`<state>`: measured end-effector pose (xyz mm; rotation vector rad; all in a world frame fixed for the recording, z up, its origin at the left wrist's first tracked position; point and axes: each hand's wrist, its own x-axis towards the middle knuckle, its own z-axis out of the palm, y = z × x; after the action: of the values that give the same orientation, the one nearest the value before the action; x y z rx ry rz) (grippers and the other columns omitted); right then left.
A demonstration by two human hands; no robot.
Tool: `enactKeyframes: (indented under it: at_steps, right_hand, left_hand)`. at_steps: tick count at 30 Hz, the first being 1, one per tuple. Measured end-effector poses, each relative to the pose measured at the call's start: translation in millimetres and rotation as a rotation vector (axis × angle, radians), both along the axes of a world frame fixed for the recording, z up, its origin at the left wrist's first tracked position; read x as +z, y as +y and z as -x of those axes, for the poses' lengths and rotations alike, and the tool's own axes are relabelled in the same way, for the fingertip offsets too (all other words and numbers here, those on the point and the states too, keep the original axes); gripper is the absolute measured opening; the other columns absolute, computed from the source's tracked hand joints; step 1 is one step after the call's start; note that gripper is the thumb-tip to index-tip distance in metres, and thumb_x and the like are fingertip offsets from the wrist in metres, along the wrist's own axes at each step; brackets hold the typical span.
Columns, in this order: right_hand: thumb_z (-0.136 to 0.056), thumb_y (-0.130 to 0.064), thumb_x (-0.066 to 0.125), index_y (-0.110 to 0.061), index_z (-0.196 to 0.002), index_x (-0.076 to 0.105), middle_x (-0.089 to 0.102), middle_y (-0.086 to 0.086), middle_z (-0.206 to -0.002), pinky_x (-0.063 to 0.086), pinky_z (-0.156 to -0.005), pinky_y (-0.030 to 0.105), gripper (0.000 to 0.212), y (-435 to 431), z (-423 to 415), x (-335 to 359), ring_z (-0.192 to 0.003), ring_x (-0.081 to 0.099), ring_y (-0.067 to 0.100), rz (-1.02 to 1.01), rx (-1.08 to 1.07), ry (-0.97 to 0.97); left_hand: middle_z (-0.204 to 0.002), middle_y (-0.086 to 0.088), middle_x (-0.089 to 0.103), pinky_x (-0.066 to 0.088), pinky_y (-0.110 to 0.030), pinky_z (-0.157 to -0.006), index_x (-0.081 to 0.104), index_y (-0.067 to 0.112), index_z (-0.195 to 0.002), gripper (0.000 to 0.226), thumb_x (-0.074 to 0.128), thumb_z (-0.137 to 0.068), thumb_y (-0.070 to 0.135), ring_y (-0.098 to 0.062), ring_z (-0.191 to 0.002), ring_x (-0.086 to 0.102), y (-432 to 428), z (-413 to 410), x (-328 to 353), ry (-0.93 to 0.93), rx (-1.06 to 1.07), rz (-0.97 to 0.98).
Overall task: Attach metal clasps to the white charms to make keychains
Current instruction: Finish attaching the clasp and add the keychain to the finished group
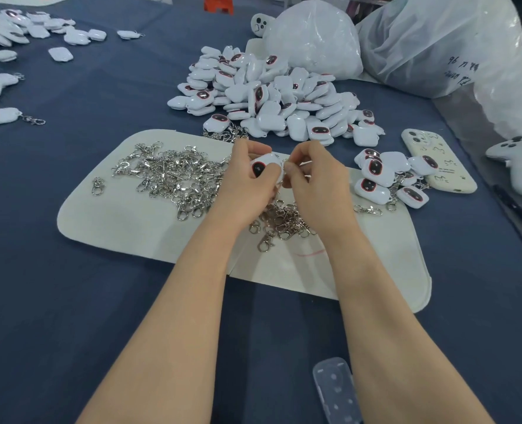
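Above mat (pixel 116 215), white charm (pixel 266 165) inside curled left hand (pixel 247 182) grip, right hand (pixel 318 185) pinching its right edge

Clasps (pixel 174 175) lie on mat (pixel 131 228), charm pile (pixel 272 99) behind.

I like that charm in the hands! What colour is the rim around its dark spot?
Pinkish red, on the white charm, clearest in the head view.
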<state>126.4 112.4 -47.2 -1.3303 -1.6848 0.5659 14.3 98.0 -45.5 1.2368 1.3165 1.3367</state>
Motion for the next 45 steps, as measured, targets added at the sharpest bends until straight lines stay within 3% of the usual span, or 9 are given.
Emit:
enactKeyframes:
  at_steps: [9, 17, 21, 25, 31, 36, 41, 43, 45]
  right_hand:
    - [-0.090, -0.002, 0.051, -0.014, -0.087, 0.051, 0.062, 0.007, -0.083, 0.049, -0.080, 0.042, 0.012, -1, -1, 1, -0.085, 0.061, 0.027, -0.023, 0.059, -0.064]
    - [-0.085, 0.002, 0.052, -0.012, -0.086, 0.053, 0.060, 0.003, -0.085, 0.044, -0.068, 0.022, 0.014, 0, -1, 1, -0.076, 0.055, 0.016, -0.026, 0.096, -0.157]
    - [-0.088, -0.003, 0.055, -0.017, -0.099, 0.055, 0.058, -0.009, -0.086, 0.041, -0.068, 0.010, 0.018, -1, 3, 0, -0.074, 0.051, 0.000, 0.002, 0.016, 0.063]
    - [-0.090, -0.008, 0.059, -0.015, -0.097, 0.061, 0.063, -0.007, -0.088, 0.049, -0.083, 0.023, 0.010, -1, 10, 2, -0.085, 0.059, 0.007, 0.147, 0.034, 0.264]
    - [-0.092, -0.009, 0.056, -0.014, -0.089, 0.061, 0.062, -0.005, -0.081, 0.050, -0.082, 0.029, 0.007, 0, 11, 5, -0.080, 0.058, 0.011, 0.060, -0.055, 0.269]
    - [-0.091, -0.006, 0.054, -0.004, -0.091, 0.063, 0.058, -0.001, -0.082, 0.035, -0.070, 0.019, 0.010, -1, 7, 6, -0.078, 0.051, 0.015, -0.119, -0.051, -0.098]
    - [-0.089, -0.003, 0.051, -0.004, -0.091, 0.064, 0.061, 0.003, -0.080, 0.034, -0.066, 0.028, 0.012, 3, 3, 8, -0.074, 0.050, 0.019, -0.031, 0.033, -0.350]
    - [-0.089, -0.005, 0.054, -0.008, -0.090, 0.064, 0.059, -0.001, -0.078, 0.034, -0.065, 0.024, 0.011, 2, 3, 8, -0.075, 0.051, 0.017, 0.021, 0.024, -0.323]
    - [-0.090, -0.008, 0.055, -0.011, -0.092, 0.063, 0.061, -0.001, -0.083, 0.043, -0.075, 0.023, 0.009, 1, 5, 8, -0.080, 0.054, 0.014, 0.093, -0.001, -0.121]
  left_hand:
    - [-0.080, 0.001, 0.053, 0.044, -0.024, -0.054, 0.044, 0.020, -0.102, 0.018, 0.047, -0.090, 0.007, -0.005, -0.043, 0.050, 1, 3, -1, 0.000, -0.004, 0.018]
    - [-0.082, 0.001, 0.053, 0.044, -0.025, -0.056, 0.044, 0.026, -0.096, 0.016, 0.047, -0.088, 0.013, -0.003, -0.044, 0.050, 0, 4, -2, 0.059, -0.008, 0.028]
    - [-0.079, -0.007, 0.053, 0.035, -0.015, -0.040, 0.044, 0.019, -0.093, 0.015, 0.044, -0.091, 0.004, -0.005, -0.037, 0.042, 2, 0, 3, -0.198, 0.013, 0.082]
    - [-0.060, -0.005, 0.052, 0.034, -0.016, -0.039, 0.044, 0.012, -0.096, 0.013, 0.041, -0.092, 0.000, -0.007, -0.038, 0.040, 4, 1, 10, -0.621, -0.001, 0.156]
    - [-0.045, 0.003, 0.055, 0.039, -0.016, -0.040, 0.047, 0.011, -0.097, 0.013, 0.045, -0.093, -0.002, -0.007, -0.039, 0.046, 2, -1, 14, -0.720, -0.028, 0.189]
    - [-0.070, -0.008, 0.055, 0.041, -0.018, -0.041, 0.050, 0.014, -0.093, 0.016, 0.046, -0.092, -0.002, -0.008, -0.040, 0.048, 2, -1, 10, -0.587, 0.025, 0.152]
    - [-0.069, 0.000, 0.057, 0.040, -0.016, -0.043, 0.048, 0.019, -0.098, 0.014, 0.049, -0.089, 0.008, -0.004, -0.042, 0.051, -2, 0, 4, 0.092, 0.059, -0.010]
    - [-0.075, 0.001, 0.058, 0.041, -0.019, -0.047, 0.049, 0.021, -0.097, 0.014, 0.050, -0.088, 0.011, -0.006, -0.046, 0.052, -2, 0, 3, 0.160, 0.086, -0.044]
    - [-0.078, -0.001, 0.057, 0.040, -0.020, -0.045, 0.050, 0.022, -0.093, 0.016, 0.049, -0.088, 0.007, -0.006, -0.043, 0.049, -1, -1, 4, 0.020, 0.114, -0.035]
